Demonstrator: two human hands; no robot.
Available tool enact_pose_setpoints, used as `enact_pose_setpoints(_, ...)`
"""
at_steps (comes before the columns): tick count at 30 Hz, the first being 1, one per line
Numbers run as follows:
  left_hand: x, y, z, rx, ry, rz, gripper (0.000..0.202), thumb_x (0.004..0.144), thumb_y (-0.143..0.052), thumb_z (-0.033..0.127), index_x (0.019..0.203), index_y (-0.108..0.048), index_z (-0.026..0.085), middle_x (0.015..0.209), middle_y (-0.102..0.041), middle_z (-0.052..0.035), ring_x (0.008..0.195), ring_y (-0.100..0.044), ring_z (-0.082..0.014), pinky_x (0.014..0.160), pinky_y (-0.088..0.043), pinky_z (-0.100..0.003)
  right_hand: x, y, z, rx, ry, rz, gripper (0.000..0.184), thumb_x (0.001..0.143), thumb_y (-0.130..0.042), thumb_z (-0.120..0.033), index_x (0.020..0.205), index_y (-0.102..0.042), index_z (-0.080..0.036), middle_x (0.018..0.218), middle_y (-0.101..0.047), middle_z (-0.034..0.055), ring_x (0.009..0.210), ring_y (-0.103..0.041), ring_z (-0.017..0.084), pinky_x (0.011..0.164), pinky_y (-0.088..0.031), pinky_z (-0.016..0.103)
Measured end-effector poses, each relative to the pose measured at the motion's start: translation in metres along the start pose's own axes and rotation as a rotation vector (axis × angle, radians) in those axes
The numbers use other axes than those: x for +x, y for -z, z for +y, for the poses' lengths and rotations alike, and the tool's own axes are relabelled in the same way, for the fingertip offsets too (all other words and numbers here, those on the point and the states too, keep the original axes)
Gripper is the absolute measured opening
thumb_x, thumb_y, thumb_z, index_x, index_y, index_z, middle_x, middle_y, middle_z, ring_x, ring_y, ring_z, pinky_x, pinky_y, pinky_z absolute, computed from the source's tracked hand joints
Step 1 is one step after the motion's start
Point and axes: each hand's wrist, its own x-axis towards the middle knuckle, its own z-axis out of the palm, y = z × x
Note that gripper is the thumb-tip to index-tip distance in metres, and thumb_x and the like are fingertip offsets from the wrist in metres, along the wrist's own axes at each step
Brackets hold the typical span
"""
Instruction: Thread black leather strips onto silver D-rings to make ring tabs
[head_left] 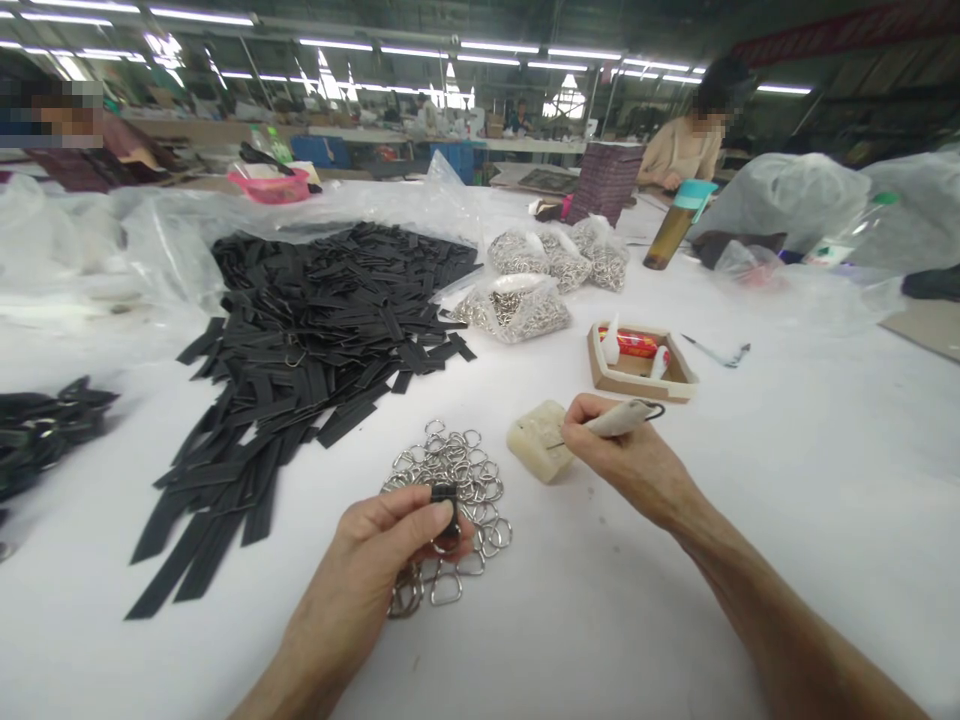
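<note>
My left hand pinches a short black strap piece between thumb and fingers, just above a loose heap of metal D-rings on the white table. A white-handled tool with a thin dark wire sits in my right hand. The wire's tip reaches toward a pale waxy block, right beside my fingers. A large pile of flat black strap strips lies to the left of the rings.
Clear plastic bags of metal rings stand beyond the heap. A cardboard tray holds a red tube and white bottles. Plastic sheeting, a tall drink bottle and a stack of dark material lie farther back, with a co-worker behind them.
</note>
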Motion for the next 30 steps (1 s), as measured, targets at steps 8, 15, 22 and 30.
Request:
enact_pose_setpoints(8,-0.002,0.000,0.000,0.021,-0.041,0.064,0.017,0.071,-0.067,0.032,0.080,-0.070,0.017,0.082,-0.069,-0.0046,0.080,-0.060,-0.0187,0.075,-0.044,-0.027,-0.002,0.007,0.001,0.060,0.078,0.021,0.018,0.077,-0.051,-0.029,0.062,-0.048,-0.019,0.053,-0.040,-0.0042,0.049,-0.034,0.011,0.043,-0.023,0.023)
enact_pose_setpoints(15,-0.006,-0.002,-0.002,0.092,-0.076,0.054,0.018,0.074,-0.063,0.034,0.070,-0.065,0.017,0.064,-0.060,0.0007,0.059,-0.050,-0.0115,0.057,-0.036,-0.022,-0.004,0.011,0.005,0.576,0.087,-0.033,0.023,0.075,-0.060,-0.029,0.058,-0.050,-0.017,0.051,-0.039,-0.0027,0.047,-0.028,0.009,0.039,-0.015,0.021)
enact_pose_setpoints(22,-0.006,-0.003,0.000,0.124,-0.084,-0.017,0.022,0.077,-0.058,0.030,0.061,-0.056,0.016,0.055,-0.052,0.0032,0.048,-0.048,-0.0094,0.048,-0.032,-0.021,-0.026,-0.019,-0.015,0.938,0.092,-0.263,0.020,0.077,-0.061,-0.028,0.063,-0.051,-0.017,0.056,-0.041,-0.0019,0.048,-0.028,0.008,0.040,-0.016,0.020)
enact_pose_setpoints(30,-0.007,-0.008,0.006,0.141,-0.129,-0.054,0.017,0.076,-0.056,0.024,0.062,-0.058,0.015,0.056,-0.054,0.0014,0.051,-0.050,-0.0106,0.053,-0.037,-0.022,-0.030,-0.030,-0.017,0.931,0.048,-0.307,0.021,0.074,-0.064,-0.030,0.064,-0.051,-0.017,0.054,-0.041,-0.0033,0.046,-0.026,0.007,0.041,-0.016,0.020)
